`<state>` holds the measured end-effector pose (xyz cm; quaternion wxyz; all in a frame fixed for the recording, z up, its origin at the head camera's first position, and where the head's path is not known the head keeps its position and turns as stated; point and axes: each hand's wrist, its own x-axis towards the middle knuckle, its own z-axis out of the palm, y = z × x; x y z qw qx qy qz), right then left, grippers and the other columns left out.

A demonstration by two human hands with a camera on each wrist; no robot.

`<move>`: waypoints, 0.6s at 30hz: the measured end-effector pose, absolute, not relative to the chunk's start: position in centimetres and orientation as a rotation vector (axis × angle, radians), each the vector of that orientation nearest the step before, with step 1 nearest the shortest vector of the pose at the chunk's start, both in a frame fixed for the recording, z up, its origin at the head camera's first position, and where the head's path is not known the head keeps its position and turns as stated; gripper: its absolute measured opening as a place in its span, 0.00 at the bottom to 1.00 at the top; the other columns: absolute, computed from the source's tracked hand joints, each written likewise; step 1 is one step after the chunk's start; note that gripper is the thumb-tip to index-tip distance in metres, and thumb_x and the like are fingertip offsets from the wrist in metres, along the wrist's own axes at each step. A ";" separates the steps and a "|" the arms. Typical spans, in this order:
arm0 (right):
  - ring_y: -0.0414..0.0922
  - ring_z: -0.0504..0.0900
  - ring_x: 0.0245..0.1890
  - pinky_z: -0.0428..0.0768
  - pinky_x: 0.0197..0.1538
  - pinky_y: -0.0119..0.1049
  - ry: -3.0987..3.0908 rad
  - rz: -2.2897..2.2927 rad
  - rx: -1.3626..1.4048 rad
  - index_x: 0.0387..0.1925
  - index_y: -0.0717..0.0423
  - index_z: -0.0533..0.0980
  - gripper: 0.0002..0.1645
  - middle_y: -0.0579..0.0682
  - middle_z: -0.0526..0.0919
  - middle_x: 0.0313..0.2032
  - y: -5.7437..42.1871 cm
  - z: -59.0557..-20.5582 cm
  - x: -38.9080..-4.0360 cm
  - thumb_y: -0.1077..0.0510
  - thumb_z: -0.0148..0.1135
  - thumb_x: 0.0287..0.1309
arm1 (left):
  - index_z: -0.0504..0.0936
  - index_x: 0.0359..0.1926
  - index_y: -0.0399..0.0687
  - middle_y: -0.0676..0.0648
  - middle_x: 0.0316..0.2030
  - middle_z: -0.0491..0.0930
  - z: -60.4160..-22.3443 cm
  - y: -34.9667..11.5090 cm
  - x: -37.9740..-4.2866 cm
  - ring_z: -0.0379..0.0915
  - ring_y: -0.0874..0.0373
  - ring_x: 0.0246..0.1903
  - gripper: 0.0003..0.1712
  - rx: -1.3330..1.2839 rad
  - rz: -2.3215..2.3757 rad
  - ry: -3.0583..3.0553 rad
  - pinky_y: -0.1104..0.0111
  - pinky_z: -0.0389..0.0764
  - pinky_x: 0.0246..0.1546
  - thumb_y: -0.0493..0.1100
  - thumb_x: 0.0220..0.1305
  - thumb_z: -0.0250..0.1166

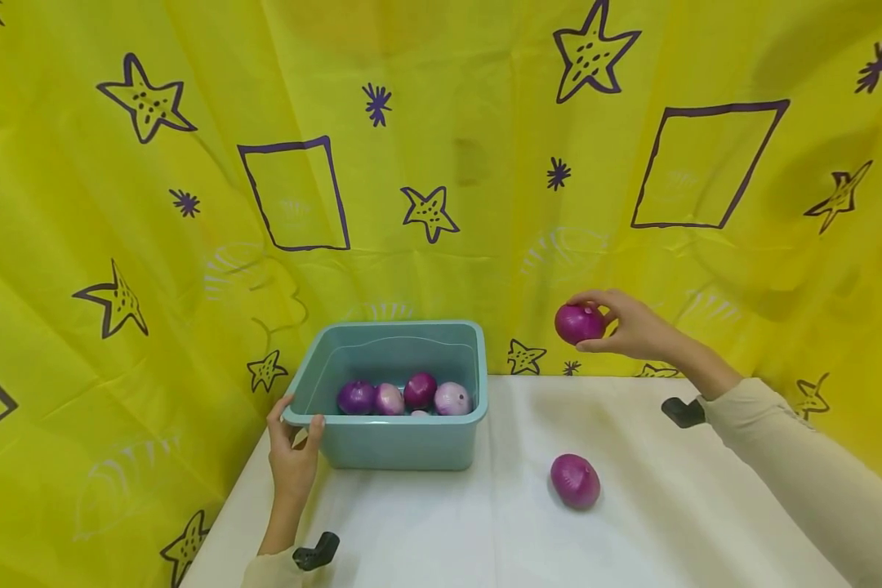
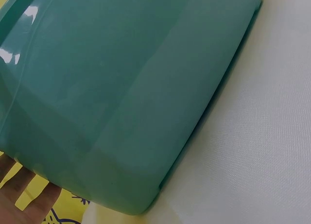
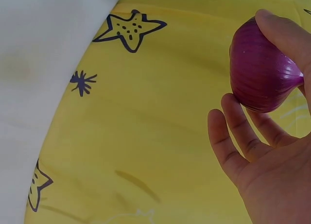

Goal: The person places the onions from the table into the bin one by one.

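Note:
A red onion [image 1: 578, 324] is held up in the air by my right hand [image 1: 625, 327], thumb and fingers pinching it from both sides. In the right wrist view the onion [image 3: 262, 68] shows its glossy purple skin, and the lower fingers spread away from it. My left hand [image 1: 294, 453] grips the near left corner of a teal plastic bin [image 1: 404, 445], thumb on its front and fingers at its left side. Several onions [image 1: 420, 391], some dark purple and some pale, lie inside. The left wrist view shows the bin's wall [image 2: 126, 88] close up with fingers [image 2: 43, 202] at its edge.
Another red onion [image 1: 576, 482] lies on the white tablecloth [image 1: 514, 539], right of the bin. A yellow curtain [image 1: 478, 278] with drawn stars and frames hangs behind and at the sides of the table.

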<state>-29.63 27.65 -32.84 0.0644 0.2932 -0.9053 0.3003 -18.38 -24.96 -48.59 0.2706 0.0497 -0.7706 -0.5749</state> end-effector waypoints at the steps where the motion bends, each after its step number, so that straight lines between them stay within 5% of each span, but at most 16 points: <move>1: 0.57 0.80 0.46 0.82 0.46 0.45 -2.731 0.908 0.892 0.64 0.54 0.74 0.39 0.58 0.78 0.55 27.6 -32.8 -29.7 0.55 0.81 0.52 | 0.55 0.76 0.53 0.36 0.71 0.65 -48.6 -25.0 -18.4 0.66 0.38 0.66 0.37 0.131 -1.551 -2.075 0.80 0.71 0.52 0.45 0.74 0.63; 18: 0.57 0.78 0.52 0.84 0.49 0.53 -2.720 0.869 1.039 0.65 0.56 0.74 0.40 0.58 0.79 0.56 21.6 -32.0 -31.4 0.57 0.81 0.50 | 0.55 0.77 0.52 0.35 0.71 0.65 -48.8 -25.1 -18.5 0.66 0.37 0.67 0.37 0.119 -1.579 -2.054 0.86 0.69 0.49 0.43 0.74 0.63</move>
